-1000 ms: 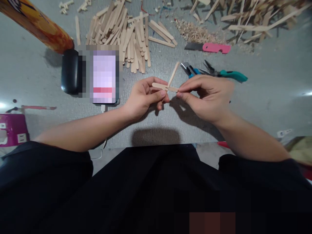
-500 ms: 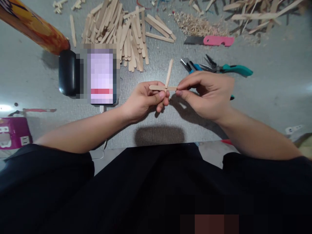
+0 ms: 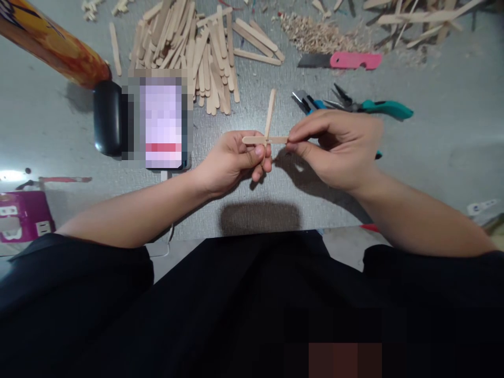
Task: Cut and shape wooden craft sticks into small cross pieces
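Crosswise stick (image 3: 254, 140): right hand (image 3: 338, 148) pinches right end | second stick (image 3: 270, 113), crossing it: left hand (image 3: 237, 159) pinches near part | stick pile (image 3: 175, 38): far left | pink-handled blade (image 3: 354, 60): far right

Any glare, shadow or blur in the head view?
Head view: glare whitens the table at far left; same view: a dark shadow lies below the right hand; same view: mosaic blocks cover the phone; same view: detail where the sticks cross is too small.

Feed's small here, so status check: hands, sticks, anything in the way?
Left hand pinching away-pointing stick; right hand gripping crosswise stick by its right end. Sticks crossed. Nothing visibly blocking; teal-handled pliers partly hidden by right hand.
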A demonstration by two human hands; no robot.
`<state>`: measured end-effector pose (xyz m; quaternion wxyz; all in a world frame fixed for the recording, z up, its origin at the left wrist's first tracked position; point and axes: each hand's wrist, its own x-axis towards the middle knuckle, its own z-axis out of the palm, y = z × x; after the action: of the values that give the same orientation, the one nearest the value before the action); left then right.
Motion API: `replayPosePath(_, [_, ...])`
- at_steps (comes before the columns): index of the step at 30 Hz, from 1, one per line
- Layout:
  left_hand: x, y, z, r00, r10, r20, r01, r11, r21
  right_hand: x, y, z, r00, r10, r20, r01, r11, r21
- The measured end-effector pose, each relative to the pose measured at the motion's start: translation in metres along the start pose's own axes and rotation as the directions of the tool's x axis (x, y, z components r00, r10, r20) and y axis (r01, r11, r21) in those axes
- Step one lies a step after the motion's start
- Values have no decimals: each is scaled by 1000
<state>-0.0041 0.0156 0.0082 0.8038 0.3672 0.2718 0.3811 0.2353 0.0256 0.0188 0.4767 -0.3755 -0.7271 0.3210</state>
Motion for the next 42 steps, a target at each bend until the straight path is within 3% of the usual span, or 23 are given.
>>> replayPosePath(5, [0, 2, 1, 999, -28, -19, 29, 1000, 13, 0, 2, -1, 998, -52, -18, 53, 999, 12])
replayPosePath(11, [2, -1, -3, 1000, -16, 6, 16, 999, 42, -2, -4, -3, 993, 115, 33, -111, 988, -109])
replayPosePath(15, [2, -2, -3, 1000, -17, 6, 17, 998, 61, -3, -3, -2, 999, 39, 4, -39, 997, -72])
replayPosePath(19, [2, -2, -3, 1000, -26, -8, 26, 997, 69, -3, -1, -1, 996, 78, 30, -75, 991, -107])
replayPosePath(23, [2, -2, -5, 1000, -27, 0, 27, 998, 65, -3, 3, 1, 1000, -3, 10, 4, 998, -65])
replayPosePath(30, [1, 1, -3, 998, -64, 26, 62, 995, 83, -4, 11, -2, 1000, 11, 28, -10, 999, -42])
replayPosePath(34, [0, 1, -1, 993, -105, 60, 99, 990, 103, 1, 20, -14, 984, -175, 20, 175, 967, -186])
replayPosePath(38, [-1, 1, 1, 995, -83, 60, 76, 991, 112, 6, 28, -19, 928, -339, 154, 372, 836, -402])
replayPosePath(40, [-2, 0, 1, 998, -44, 35, 40, 994, 97, 6, 29, -16, 913, -374, 164, 408, 819, -402])
replayPosePath(42, [-1, -1, 0, 1000, -13, 17, 11, 996, 83, 4, 28, -10, 940, -298, 169, 341, 860, -380])
